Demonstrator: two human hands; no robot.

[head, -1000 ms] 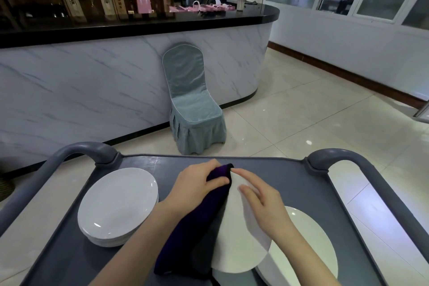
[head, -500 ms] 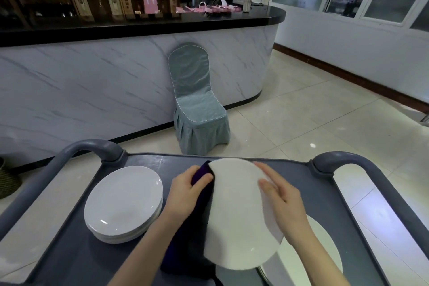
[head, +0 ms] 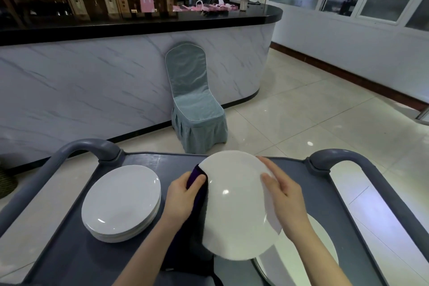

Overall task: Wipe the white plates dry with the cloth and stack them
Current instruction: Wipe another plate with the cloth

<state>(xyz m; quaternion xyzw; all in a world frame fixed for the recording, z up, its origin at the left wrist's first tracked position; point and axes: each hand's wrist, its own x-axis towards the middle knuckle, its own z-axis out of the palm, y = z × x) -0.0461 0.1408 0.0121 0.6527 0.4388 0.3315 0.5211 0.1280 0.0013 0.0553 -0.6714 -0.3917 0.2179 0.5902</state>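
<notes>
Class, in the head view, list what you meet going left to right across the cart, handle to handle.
Left cart handle → stack of plates → left hand gripping the cloth → held plate → right hand → right cart handle.

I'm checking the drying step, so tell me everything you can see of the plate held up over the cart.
The plate is round, white and glossy, seemingly ceramic, with a small glint near its middle. It is held tilted above the cart, face toward the camera. The left hand grips a dark purple cloth against its left edge; the right hand holds its right edge, fingers across the face. Its lower edge overlaps a second plate lying on the cart.
</notes>
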